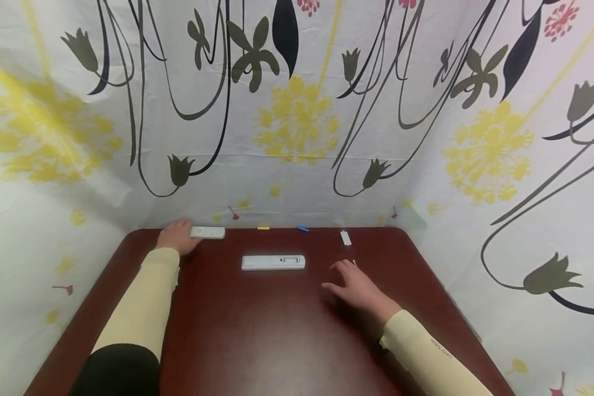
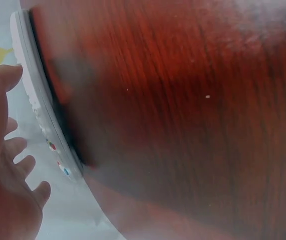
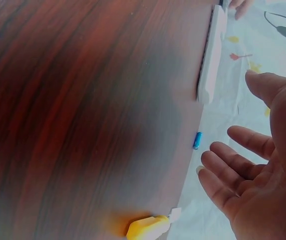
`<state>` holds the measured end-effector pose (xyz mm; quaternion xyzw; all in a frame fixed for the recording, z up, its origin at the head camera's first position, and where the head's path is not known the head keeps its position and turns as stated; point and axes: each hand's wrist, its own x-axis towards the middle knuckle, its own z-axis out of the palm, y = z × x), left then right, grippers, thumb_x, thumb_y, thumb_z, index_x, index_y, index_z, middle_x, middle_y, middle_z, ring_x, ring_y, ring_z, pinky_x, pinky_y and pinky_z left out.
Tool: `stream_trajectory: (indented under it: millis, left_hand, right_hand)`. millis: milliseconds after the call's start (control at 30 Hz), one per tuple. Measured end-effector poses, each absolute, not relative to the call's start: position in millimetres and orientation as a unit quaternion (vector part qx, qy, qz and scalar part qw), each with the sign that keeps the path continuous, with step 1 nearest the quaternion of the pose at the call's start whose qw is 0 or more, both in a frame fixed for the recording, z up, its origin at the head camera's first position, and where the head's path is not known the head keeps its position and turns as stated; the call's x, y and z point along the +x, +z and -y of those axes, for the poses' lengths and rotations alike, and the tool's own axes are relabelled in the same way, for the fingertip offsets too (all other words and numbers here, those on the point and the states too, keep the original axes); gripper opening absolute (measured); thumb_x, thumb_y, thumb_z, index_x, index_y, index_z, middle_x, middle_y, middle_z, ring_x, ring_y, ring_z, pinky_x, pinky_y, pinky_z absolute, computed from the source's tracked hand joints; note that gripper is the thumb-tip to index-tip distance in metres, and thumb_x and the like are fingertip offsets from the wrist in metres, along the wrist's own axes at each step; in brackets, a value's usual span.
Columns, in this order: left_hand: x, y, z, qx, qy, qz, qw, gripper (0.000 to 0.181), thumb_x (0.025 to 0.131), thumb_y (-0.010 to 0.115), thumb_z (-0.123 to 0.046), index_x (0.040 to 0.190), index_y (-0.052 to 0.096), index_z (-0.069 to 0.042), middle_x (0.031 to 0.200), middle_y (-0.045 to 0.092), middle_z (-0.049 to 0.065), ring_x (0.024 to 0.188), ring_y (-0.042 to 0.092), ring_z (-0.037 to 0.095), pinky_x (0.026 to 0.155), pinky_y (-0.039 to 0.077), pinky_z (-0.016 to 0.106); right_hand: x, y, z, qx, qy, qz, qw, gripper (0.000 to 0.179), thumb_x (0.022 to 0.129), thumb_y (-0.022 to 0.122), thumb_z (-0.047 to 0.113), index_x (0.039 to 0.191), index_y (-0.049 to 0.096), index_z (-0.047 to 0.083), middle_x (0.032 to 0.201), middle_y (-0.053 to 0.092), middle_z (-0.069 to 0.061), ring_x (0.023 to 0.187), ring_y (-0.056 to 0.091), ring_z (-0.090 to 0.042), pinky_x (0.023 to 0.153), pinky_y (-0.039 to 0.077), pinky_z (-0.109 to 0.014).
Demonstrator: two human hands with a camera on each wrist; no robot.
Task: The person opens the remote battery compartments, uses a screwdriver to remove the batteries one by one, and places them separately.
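At the table's far left corner my left hand reaches to the left end of a white remote control lying buttons up. In the left wrist view its thumb tip meets that remote's edge, and the spread, loosely bent fingers stay apart from it. A second white remote control lies back up mid-table, its battery compartment uncovered. My right hand hovers right of it, fingers relaxed and holding nothing. Near that hand, a yellow object shows in the right wrist view; its kind is unclear.
Along the far edge lie a small yellow battery-like cylinder, a blue battery and a small white cover-like piece. The dark red wooden table is enclosed by a flower-printed curtain at the back and sides.
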<state>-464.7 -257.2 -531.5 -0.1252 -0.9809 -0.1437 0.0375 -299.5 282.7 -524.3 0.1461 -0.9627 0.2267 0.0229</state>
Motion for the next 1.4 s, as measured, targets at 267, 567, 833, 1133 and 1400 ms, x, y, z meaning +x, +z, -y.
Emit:
stream_trajectory:
  millis: [267, 567, 833, 1133, 1400]
  left_hand:
    - [-457, -526, 265, -0.095, -0.129, 0.987, -0.003, 0.076, 0.111, 0.06, -0.037, 0.163, 0.034, 0.014, 0.166, 0.035, 0.039, 0.153, 0.032, 0.059, 0.122, 0.029, 0.076]
    - [-451, -522, 261, -0.089, -0.11, 0.99, -0.005, 0.068, 0.11, 0.064, -0.028, 0.157, 0.041, 0.015, 0.16, 0.044, 0.039, 0.149, 0.038, 0.059, 0.118, 0.033, 0.076]
    - [-458, -532, 269, -0.099, -0.11, 0.989, 0.025, 0.06, 0.105, 0.073, -0.026, 0.147, 0.055, 0.013, 0.146, 0.055, 0.038, 0.136, 0.049, 0.057, 0.108, 0.042, 0.075]
    - [-448, -541, 271, -0.093, -0.159, 0.983, 0.014, 0.064, 0.103, 0.077, -0.032, 0.145, 0.06, 0.012, 0.141, 0.052, 0.04, 0.125, 0.056, 0.058, 0.106, 0.044, 0.075]
    - [-438, -547, 265, -0.128, -0.162, 0.979, 0.007, 0.068, 0.102, 0.077, -0.043, 0.14, 0.063, 0.011, 0.133, 0.062, 0.035, 0.115, 0.063, 0.046, 0.1, 0.052, 0.067]
  right_hand:
    - [-296, -522, -283, 0.143, 0.226, 0.963, 0.018, 0.054, 0.1, 0.08, 0.054, 0.136, 0.068, 0.015, 0.132, 0.066, -0.003, 0.122, 0.065, -0.023, 0.105, 0.056, -0.048]
    - [-306, -538, -300, 0.177, 0.258, 0.949, 0.025, 0.065, 0.098, 0.074, 0.07, 0.133, 0.068, 0.015, 0.13, 0.067, -0.008, 0.119, 0.064, -0.028, 0.104, 0.057, -0.054]
    - [-294, -521, -289, 0.126, 0.225, 0.966, 0.016, 0.053, 0.1, 0.081, 0.054, 0.133, 0.069, 0.014, 0.128, 0.067, -0.003, 0.117, 0.065, -0.023, 0.104, 0.057, -0.05]
    - [-294, -520, -290, 0.128, 0.234, 0.964, 0.013, 0.053, 0.099, 0.083, 0.051, 0.133, 0.069, 0.013, 0.126, 0.068, -0.003, 0.118, 0.065, -0.024, 0.104, 0.058, -0.049]
    - [-292, -522, -292, 0.119, 0.245, 0.962, 0.006, 0.048, 0.099, 0.083, 0.051, 0.13, 0.07, 0.017, 0.125, 0.068, 0.0, 0.139, 0.06, -0.031, 0.109, 0.055, -0.052]
